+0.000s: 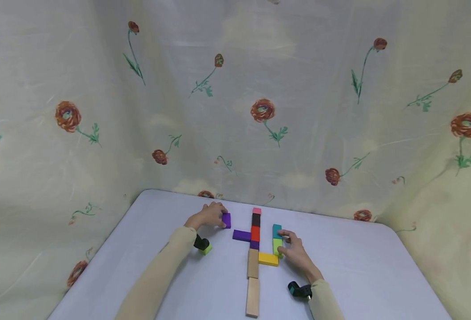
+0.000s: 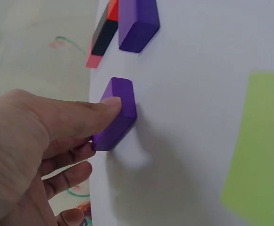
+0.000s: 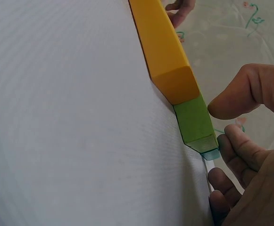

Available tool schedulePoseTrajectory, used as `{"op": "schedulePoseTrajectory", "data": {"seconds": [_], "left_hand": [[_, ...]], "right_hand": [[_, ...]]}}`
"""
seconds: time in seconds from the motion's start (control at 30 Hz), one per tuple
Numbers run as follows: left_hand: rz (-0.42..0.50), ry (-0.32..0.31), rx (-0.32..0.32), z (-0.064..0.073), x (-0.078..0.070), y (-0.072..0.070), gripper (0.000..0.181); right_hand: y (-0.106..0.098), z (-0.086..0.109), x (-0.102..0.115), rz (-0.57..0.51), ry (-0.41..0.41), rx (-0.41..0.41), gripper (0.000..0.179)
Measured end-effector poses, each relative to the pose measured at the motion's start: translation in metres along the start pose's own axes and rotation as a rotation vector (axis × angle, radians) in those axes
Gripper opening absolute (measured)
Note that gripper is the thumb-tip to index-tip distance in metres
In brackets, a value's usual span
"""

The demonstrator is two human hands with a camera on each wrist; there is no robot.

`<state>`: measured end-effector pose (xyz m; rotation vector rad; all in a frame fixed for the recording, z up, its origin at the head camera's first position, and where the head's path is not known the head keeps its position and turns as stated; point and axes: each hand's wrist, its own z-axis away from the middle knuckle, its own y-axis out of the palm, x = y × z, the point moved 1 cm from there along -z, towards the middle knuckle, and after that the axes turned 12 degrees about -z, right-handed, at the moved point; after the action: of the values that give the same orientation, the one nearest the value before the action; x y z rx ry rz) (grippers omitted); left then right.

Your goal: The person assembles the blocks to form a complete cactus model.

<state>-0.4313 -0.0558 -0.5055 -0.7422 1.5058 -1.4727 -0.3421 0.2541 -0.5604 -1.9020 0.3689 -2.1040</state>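
Note:
My left hand [image 1: 210, 215] pinches a purple block [image 2: 120, 106] between thumb and fingers, at the far left of the table. Right of it lies a second purple block [image 1: 241, 235], its end against a column of blocks with a red block [image 1: 255, 233] and a black block [image 1: 256, 220]. My right hand [image 1: 297, 255] is spread beside a lime green block [image 1: 277, 245] and a teal block [image 1: 277, 231], which lie end to end. Its thumb and fingertips are close to them; whether they touch is unclear. A yellow block [image 1: 268, 259] joins the green one to the column.
Two plain wooden blocks, a nearer one [image 1: 253, 298] and a farther one [image 1: 253, 263], form the near part of the column. A pink block [image 1: 257, 211] tops its far end. Another lime green block [image 1: 206, 250] lies under my left wrist. Flowered cloth [image 1: 299, 146] hangs behind the white table [image 1: 339, 249].

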Motion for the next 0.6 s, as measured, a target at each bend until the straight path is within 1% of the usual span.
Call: {"op": "schedulePoseTrajectory", "data": {"seconds": [0.13,0.27,0.6], "left_hand": [[0.002,0.017,-0.003,-0.003,-0.006,0.003,0.050],[0.029,0.028,-0.008,-0.007,-0.011,0.006,0.050],[0.037,0.049,0.013,-0.012,-0.014,0.010,0.049]], "right_hand": [[0.000,-0.001,-0.001,0.002,0.017,0.001,0.059],[0.001,0.000,-0.002,0.000,0.030,0.003,0.057],[0.000,0.000,0.001,-0.003,0.021,0.001,0.057]]}}
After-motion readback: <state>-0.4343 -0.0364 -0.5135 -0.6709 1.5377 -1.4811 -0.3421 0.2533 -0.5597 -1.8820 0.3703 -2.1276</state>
